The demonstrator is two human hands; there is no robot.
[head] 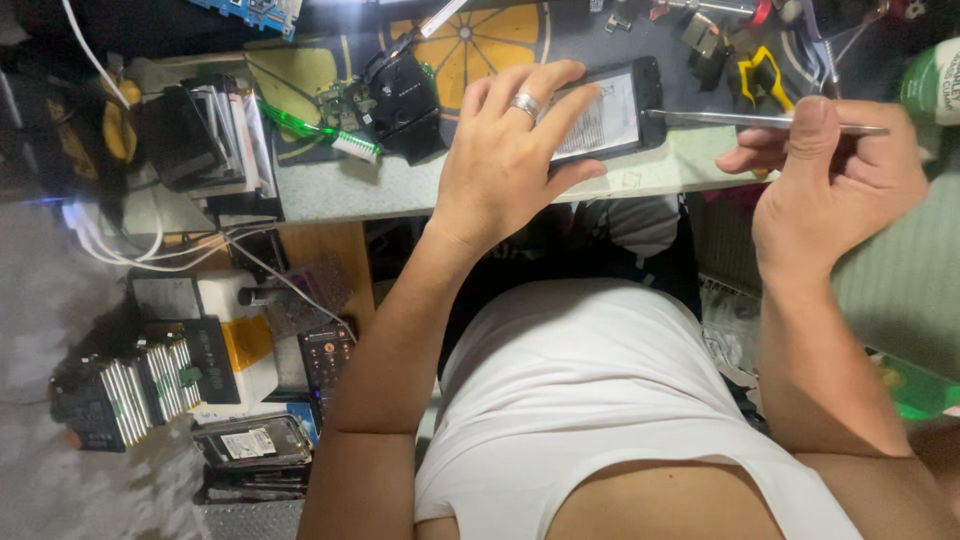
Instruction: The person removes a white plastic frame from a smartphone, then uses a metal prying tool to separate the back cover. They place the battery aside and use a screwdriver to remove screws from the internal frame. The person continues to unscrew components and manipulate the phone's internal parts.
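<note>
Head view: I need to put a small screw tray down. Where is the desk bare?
Bare: the pale desk edge between toothbrush and left hand. Crowded: tools behind the right hand, phone stacks far left.
</note>
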